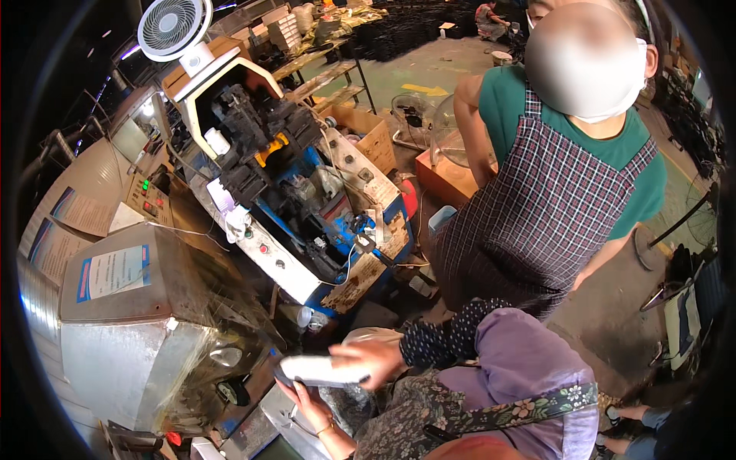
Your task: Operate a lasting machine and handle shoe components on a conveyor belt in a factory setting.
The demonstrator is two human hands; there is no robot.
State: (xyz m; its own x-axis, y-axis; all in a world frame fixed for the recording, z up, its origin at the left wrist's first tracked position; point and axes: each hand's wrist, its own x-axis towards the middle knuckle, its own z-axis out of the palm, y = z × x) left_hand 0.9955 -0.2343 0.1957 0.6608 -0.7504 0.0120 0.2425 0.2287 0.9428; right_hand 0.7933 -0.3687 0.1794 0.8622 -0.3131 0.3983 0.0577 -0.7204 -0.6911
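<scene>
My left hand (310,410), with a thin bracelet on the wrist, holds a long white piece with a dark end (318,370) from below. Its kind is hard to make out; it is pale and slightly blurred. My right hand (372,358), coming out of a dark dotted sleeve, lies across the other end of the same piece, fingers bent over it. Both hands are in front of my floral apron (399,418). Below them is a grey metal surface (280,410), partly hidden by my left hand.
Ahead stands a blue and white machine (307,199) with a white fan (172,27) on top. A metal hood (123,337) is at the left. Close at the right stands a person in a checked apron (529,215). Cardboard boxes (360,134) and a floor fan (452,134) are beyond.
</scene>
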